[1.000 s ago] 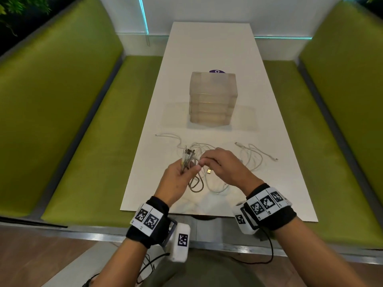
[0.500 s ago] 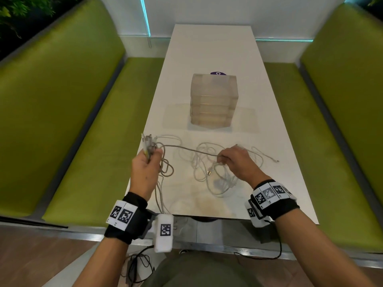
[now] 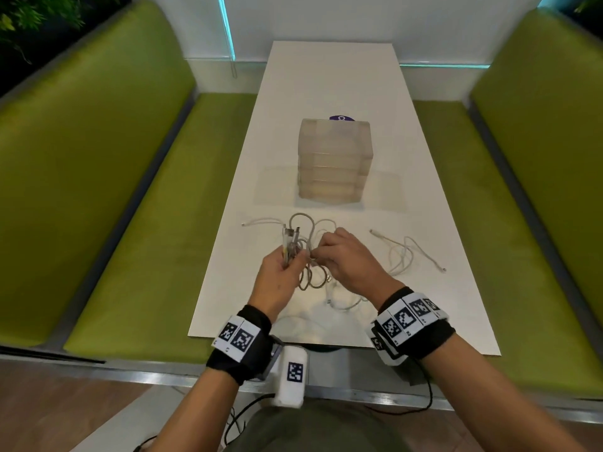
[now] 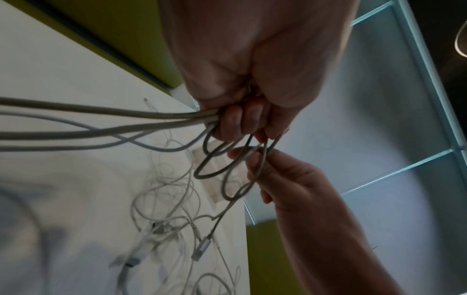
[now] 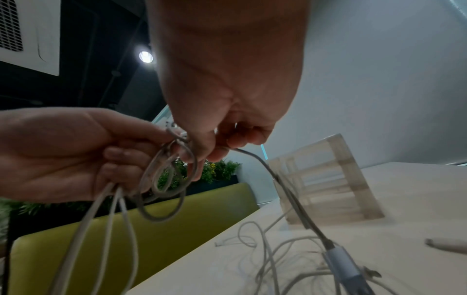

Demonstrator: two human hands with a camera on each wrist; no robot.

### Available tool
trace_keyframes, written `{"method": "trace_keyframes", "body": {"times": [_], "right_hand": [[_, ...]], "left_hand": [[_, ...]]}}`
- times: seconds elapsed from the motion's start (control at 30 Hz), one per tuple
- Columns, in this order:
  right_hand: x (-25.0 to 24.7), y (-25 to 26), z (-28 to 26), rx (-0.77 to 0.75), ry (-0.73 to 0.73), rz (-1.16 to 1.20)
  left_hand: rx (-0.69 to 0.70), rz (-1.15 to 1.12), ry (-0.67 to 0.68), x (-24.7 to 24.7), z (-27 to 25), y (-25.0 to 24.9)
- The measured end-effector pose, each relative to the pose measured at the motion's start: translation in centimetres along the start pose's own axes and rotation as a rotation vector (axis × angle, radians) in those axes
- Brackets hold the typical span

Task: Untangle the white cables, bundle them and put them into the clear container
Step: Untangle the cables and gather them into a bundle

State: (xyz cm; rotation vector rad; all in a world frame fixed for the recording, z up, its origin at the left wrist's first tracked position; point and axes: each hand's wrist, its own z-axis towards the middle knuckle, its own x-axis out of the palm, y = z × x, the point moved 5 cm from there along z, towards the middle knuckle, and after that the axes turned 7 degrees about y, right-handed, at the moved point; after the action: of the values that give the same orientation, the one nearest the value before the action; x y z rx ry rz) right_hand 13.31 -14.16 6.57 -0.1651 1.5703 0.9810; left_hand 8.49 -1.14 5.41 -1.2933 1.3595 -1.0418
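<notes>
My left hand (image 3: 283,273) (image 4: 242,119) grips a bundle of white cable loops (image 3: 303,243) (image 5: 164,179) with several plugs sticking up above the fist. Just right of it, my right hand (image 3: 339,259) (image 5: 222,143) pinches a strand of the same cable (image 4: 255,165) between thumb and fingers; its metal plug (image 5: 346,265) hangs toward the table. More tangled white cables (image 3: 339,298) (image 4: 171,209) lie under both hands. A separate white cable (image 3: 408,252) lies loose to the right. The clear container (image 3: 335,161) (image 5: 326,179) stands upright beyond the hands, mid-table.
The narrow white table (image 3: 332,76) runs away from me between two green benches (image 3: 98,197) (image 3: 522,207). A purple round sticker (image 3: 342,118) shows behind the container. A flat clear sheet (image 3: 381,187) lies under the container. A white wall closes the far end.
Half a second ago my hands were apart with a strand stretched between them. The left hand has moved back right and both hands now meet over the tangle.
</notes>
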Motion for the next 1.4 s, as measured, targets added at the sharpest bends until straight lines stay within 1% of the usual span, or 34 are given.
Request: {"method": "trace_keyframes", "body": {"times": [0.1, 0.17, 0.23, 0.33, 0.43, 0.53, 0.67, 0.73, 0.8, 0.9, 1.03, 1.13, 1.23, 1.33, 1.4], "right_hand": [[0.2, -0.2, 0.0, 0.083, 0.067, 0.018], [0.3, -0.1, 0.0, 0.113, 0.096, 0.009], [0.4, 0.5, 0.0, 0.101, 0.111, 0.004], [0.6, 0.2, 0.4, 0.101, 0.104, 0.035], [0.7, -2.5, 0.8, 0.239, 0.084, 0.106], [0.4, -4.9, 0.9, 0.351, 0.042, 0.132], [-0.1, -5.5, 1.5, 0.351, 0.001, 0.127], [-0.3, -5.6, 1.9, 0.346, -0.015, 0.134], [-0.3, -5.7, 2.2, 0.356, 0.002, 0.132], [-0.2, -6.3, 2.4, 0.407, 0.022, 0.134], [-0.2, -7.1, 1.8, 0.422, 0.100, 0.112], [-0.4, -7.7, 0.9, 0.445, 0.078, 0.099], [-0.1, -7.7, 0.2, 0.455, 0.068, 0.113], [-0.5, -6.1, -0.5, 0.378, 0.013, 0.127], [-1.4, -4.2, -1.2, 0.285, -0.023, 0.230]], "left_hand": [[-0.013, -0.075, 0.051, 0.2, -0.2, -0.2], [0.013, -0.074, 0.063, 0.3, -0.4, -0.5], [0.047, -0.076, 0.019, 0.3, -0.6, -0.9], [0.070, -0.112, -0.102, -0.5, -0.5, -1.5], [0.111, -0.087, -0.206, -2.4, -0.7, -2.0], [0.178, -0.097, -0.244, -3.8, -1.0, -2.7], [0.207, -0.105, -0.261, -4.1, -1.6, -3.0], [0.210, -0.107, -0.254, -3.9, -1.9, -3.0], [0.217, -0.105, -0.236, -3.6, -2.1, -3.1], [0.205, -0.106, -0.211, -3.5, -2.1, -3.1], [0.209, -0.152, -0.237, -3.9, -2.1, -3.4], [0.190, -0.192, -0.242, -4.5, -1.8, -3.3], [0.160, -0.184, -0.208, -4.4, -1.6, -3.1], [0.110, -0.154, -0.118, -3.8, -1.6, -3.1], [0.059, -0.108, -0.035, -3.5, -1.6, -2.7]]}}
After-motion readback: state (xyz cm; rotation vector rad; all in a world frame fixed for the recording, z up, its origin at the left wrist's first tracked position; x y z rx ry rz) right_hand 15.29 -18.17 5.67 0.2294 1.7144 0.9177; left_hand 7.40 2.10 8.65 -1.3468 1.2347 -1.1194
